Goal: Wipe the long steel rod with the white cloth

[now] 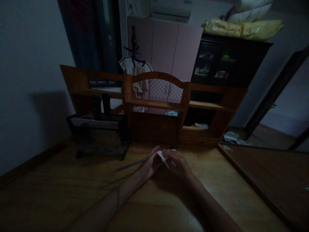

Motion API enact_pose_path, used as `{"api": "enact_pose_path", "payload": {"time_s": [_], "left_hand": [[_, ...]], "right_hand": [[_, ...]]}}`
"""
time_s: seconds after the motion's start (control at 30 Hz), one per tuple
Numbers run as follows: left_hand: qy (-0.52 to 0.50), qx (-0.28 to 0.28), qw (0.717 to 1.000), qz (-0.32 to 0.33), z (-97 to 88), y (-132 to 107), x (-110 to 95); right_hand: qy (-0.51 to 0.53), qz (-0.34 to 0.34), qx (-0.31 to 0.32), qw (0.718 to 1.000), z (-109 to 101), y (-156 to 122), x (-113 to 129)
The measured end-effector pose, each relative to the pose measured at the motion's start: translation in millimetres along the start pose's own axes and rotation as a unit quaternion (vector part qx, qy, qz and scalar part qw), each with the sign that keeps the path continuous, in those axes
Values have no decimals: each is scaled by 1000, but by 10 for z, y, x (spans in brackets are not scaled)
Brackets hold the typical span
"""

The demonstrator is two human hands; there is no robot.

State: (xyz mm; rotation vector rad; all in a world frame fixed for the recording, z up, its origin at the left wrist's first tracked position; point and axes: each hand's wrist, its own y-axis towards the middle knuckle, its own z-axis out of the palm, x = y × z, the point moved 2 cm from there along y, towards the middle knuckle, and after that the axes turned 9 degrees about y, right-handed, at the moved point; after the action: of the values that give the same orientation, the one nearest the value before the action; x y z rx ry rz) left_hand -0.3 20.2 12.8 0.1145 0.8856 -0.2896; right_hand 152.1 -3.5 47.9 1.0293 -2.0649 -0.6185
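Note:
My left hand (pixel 150 165) is closed around a long thin grey rod (pixel 130 165), whose free end sticks out to the left above the wooden tabletop (pixel 101 193). What the rod is exactly cannot be made out in the dim light. Against my left fingers, my right hand (pixel 179 163) pinches a white tissue (pixel 161 156). The tissue is folded between the two hands, and the fingers hide part of it. A small dark tip shows just beyond the right fingers.
A dark rack (pixel 96 138) with black upright handles (pixel 106 103) stands on the left of the tabletop. Behind it runs a wooden shelf unit (pixel 156 104). A raised wooden edge (pixel 251 180) borders the right side. Pink wardrobe (pixel 164 48) and black cabinet (pixel 251 61) stand farther back.

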Motion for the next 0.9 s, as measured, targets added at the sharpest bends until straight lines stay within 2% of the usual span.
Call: {"api": "enact_pose_path", "payload": {"time_s": [0.07, 0.13, 0.23, 0.3, 0.4, 0.53, 0.77, 0.9], "left_hand": [[9, -3, 1000, 4, -3, 0, -16], [10, 7, 1000, 11, 4, 5, -34], [10, 50, 999, 20, 40, 9, -41], [22, 76, 997, 23, 76, -3, -27], [54, 100, 993, 31, 140, -51, 1], [62, 81, 994, 37, 174, -110, 13], [50, 13, 998, 36, 52, -44, -13], [46, 16, 998, 27, 13, -17, 12]], "right_hand": [[11, 8, -6, 1000, -25, -15, 15], [5, 19, -41, 999, -66, -27, 38], [-31, 35, -122, 991, -132, -38, 57], [-34, 40, -138, 989, -144, -33, 51], [-16, 34, -102, 994, -97, -10, 28], [12, 18, -41, 999, 21, 17, -1], [5, -3, -36, 999, 56, 7, -1], [5, 9, -16, 1000, 27, 20, 31]]}}
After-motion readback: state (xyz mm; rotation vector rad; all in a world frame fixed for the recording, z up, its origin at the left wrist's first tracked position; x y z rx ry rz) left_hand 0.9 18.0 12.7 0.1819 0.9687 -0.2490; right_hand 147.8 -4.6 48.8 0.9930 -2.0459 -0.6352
